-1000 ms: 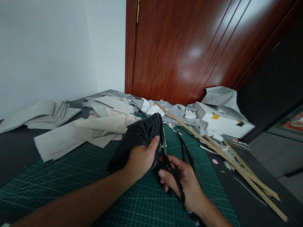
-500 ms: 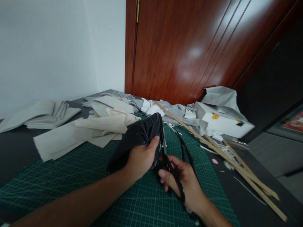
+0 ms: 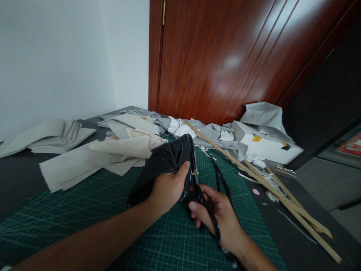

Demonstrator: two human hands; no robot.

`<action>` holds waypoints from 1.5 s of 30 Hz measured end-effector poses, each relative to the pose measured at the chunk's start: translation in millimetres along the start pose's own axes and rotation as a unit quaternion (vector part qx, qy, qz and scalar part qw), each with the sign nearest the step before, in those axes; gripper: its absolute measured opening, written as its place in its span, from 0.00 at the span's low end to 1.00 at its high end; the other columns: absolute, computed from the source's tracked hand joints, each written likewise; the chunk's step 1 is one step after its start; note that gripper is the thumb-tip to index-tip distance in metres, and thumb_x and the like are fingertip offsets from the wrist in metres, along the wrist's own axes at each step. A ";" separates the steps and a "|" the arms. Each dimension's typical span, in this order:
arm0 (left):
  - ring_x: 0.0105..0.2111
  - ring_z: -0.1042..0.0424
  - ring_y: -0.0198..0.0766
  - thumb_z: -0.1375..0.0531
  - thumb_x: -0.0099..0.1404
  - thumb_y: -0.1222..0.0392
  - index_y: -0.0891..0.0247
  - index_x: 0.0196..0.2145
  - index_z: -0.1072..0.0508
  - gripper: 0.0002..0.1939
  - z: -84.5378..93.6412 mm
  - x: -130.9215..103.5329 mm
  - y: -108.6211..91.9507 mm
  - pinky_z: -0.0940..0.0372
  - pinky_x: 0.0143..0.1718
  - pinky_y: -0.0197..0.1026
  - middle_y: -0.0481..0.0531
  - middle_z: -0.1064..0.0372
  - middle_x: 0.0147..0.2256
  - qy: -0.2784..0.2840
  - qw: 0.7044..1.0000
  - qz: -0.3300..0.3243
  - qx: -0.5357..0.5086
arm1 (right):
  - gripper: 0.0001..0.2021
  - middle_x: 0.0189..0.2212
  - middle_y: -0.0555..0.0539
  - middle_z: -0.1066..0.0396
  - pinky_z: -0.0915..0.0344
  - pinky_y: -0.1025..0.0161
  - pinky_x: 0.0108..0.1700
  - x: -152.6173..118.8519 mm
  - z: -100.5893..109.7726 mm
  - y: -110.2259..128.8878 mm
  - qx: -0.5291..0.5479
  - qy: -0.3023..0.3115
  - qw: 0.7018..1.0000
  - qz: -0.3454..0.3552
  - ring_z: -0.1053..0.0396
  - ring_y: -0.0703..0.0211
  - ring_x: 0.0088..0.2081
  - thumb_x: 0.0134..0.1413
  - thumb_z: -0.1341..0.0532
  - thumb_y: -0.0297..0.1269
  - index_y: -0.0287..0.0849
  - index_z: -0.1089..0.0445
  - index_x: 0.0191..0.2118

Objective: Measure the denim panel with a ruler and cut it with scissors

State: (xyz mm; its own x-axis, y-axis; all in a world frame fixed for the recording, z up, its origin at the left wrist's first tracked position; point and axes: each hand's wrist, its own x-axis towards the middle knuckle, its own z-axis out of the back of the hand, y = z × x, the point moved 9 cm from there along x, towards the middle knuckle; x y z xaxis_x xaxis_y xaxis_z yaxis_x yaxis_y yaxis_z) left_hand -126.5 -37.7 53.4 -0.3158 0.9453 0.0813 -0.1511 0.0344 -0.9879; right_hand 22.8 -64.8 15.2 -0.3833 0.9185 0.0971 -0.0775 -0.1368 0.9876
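Note:
Bunched black fabric (image 3: 166, 158) is gripped in my left hand (image 3: 169, 188), the thumb pressed on top of it near its right edge. Black scissors (image 3: 196, 180) are in my right hand (image 3: 218, 210), with fingers around the handles. Their blades point away from me and lie along the fabric's right edge, close to my left thumb. A black strap (image 3: 223, 180) runs just beyond my right hand, over the green cutting mat (image 3: 169, 241).
Beige cloth pieces (image 3: 73, 162) and folded cloth (image 3: 56, 137) lie at the left. Grey and white scraps (image 3: 208, 131) line the back. Wooden strips (image 3: 265, 182) cross the right side, near a white box (image 3: 265, 148).

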 end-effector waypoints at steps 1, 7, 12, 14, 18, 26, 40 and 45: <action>0.23 0.29 0.43 0.41 0.57 0.42 0.56 0.16 0.30 0.20 0.1 -0.4 -0.5 0.36 0.28 0.44 0.49 0.30 0.18 -0.001 1.000 0.000 -0.003 | 0.22 0.24 0.54 0.31 0.37 0.70 0.22 0.1 -0.2 0.2 0.000 0.001 1.000 -0.001 0.36 0.68 0.20 0.57 0.28 0.50 0.39 0.27 0.48; 0.25 0.25 0.43 0.40 0.58 0.44 0.57 0.18 0.27 0.18 2.3 0.2 -4.4 0.34 0.32 0.44 0.49 0.26 0.21 -0.012 1.000 -0.026 -0.005 | 0.22 0.24 0.55 0.32 0.37 0.70 0.22 0.5 -0.8 0.1 0.012 0.003 1.000 -0.002 0.37 0.68 0.21 0.56 0.28 0.51 0.39 0.27 0.48; 0.25 0.25 0.44 0.40 0.60 0.44 0.58 0.18 0.27 0.20 0.8 0.3 -0.3 0.33 0.32 0.45 0.50 0.27 0.20 -0.001 1.000 -0.008 0.002 | 0.22 0.24 0.55 0.32 0.37 0.70 0.22 -0.2 -0.9 0.6 0.007 0.000 1.000 0.000 0.36 0.68 0.21 0.56 0.27 0.51 0.39 0.27 0.47; 0.27 0.24 0.44 0.40 0.60 0.44 0.58 0.20 0.25 0.18 1.7 -0.2 -1.5 0.31 0.35 0.45 0.50 0.24 0.22 -0.005 1.000 -0.017 -0.012 | 0.22 0.25 0.54 0.32 0.37 0.70 0.22 -0.5 -1.1 0.6 0.007 0.000 1.000 -0.002 0.36 0.68 0.21 0.56 0.28 0.51 0.39 0.27 0.47; 0.30 0.22 0.45 0.40 0.60 0.45 0.59 0.23 0.23 0.16 1.9 -0.4 -4.8 0.29 0.40 0.46 0.51 0.21 0.26 -0.004 0.998 -0.046 -0.030 | 0.21 0.24 0.55 0.32 0.37 0.70 0.22 -0.1 -1.4 1.3 0.001 0.003 1.000 -0.002 0.37 0.67 0.21 0.57 0.28 0.51 0.40 0.27 0.47; 0.31 0.21 0.45 0.39 0.60 0.46 0.59 0.24 0.22 0.16 4.1 0.5 -7.8 0.29 0.40 0.46 0.51 0.20 0.26 -0.019 0.998 -0.054 -0.011 | 0.19 0.25 0.54 0.32 0.37 0.69 0.22 -1.0 -1.0 1.3 0.002 0.006 1.000 0.003 0.36 0.67 0.21 0.59 0.29 0.48 0.41 0.27 0.48; 0.28 0.23 0.45 0.40 0.60 0.45 0.58 0.20 0.25 0.18 2.0 -1.3 -4.6 0.31 0.36 0.46 0.51 0.23 0.23 -0.004 1.000 -0.012 -0.010 | 0.19 0.25 0.54 0.32 0.38 0.69 0.22 -1.1 -0.2 -1.0 -0.006 0.008 1.000 0.006 0.36 0.67 0.21 0.60 0.30 0.49 0.40 0.27 0.49; 0.30 0.22 0.46 0.39 0.60 0.45 0.58 0.22 0.24 0.17 2.6 -1.3 -3.6 0.30 0.39 0.46 0.51 0.22 0.25 -0.010 0.999 -0.023 -0.022 | 0.20 0.25 0.54 0.32 0.37 0.68 0.22 -0.7 -0.8 -1.9 -0.005 0.009 1.000 0.004 0.36 0.66 0.21 0.59 0.30 0.50 0.41 0.27 0.49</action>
State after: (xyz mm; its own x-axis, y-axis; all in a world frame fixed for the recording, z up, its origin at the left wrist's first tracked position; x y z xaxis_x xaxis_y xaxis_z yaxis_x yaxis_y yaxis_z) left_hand -127.9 -39.9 57.2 -0.3285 0.9356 0.1292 -0.1247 0.0926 -0.9879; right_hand 22.5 -65.5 13.2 -0.3998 0.9107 0.1037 -0.0824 -0.1484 0.9855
